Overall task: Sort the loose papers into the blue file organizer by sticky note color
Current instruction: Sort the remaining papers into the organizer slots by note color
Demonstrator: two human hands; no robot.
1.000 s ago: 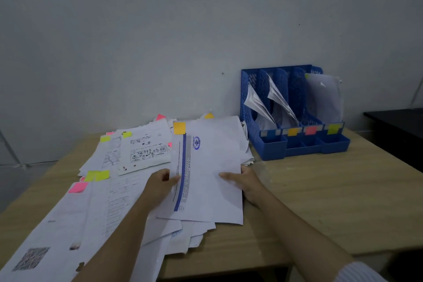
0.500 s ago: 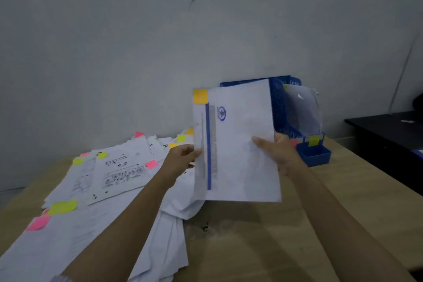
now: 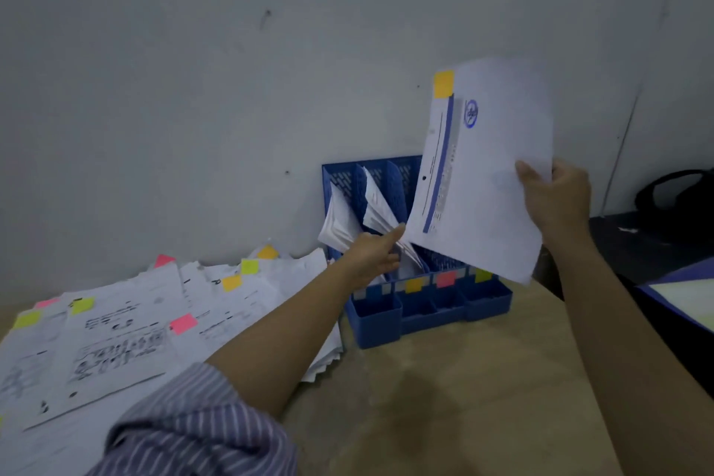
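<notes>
My right hand [image 3: 556, 197] grips a white sheet [image 3: 490, 174] by its right edge and holds it tilted in the air over the blue file organizer [image 3: 386, 321]. An orange sticky note [image 3: 443, 84] sits on the sheet's top left corner. My left hand [image 3: 376, 253] reaches into the organizer, and one outstretched finger touches the papers [image 3: 376, 213] leaning in the second slot. The front of the organizer carries orange [image 3: 414, 285], pink [image 3: 445, 278] and yellow-green [image 3: 483, 275] labels. The loose paper pile [image 3: 116, 340] covers the desk's left side, with pink, yellow-green and orange notes on it.
The wooden desk [image 3: 444, 398] stands against a grey wall. A dark side table at the right holds a black bag [image 3: 680, 201]. A blue folder [image 3: 680, 294] lies at the right edge. The held sheet hides the organizer's right slots.
My right hand has lifted the orange-tagged sheet up and to the right, over the organizer. My left hand has let go of it and moved to the papers in the organizer's second slot.
</notes>
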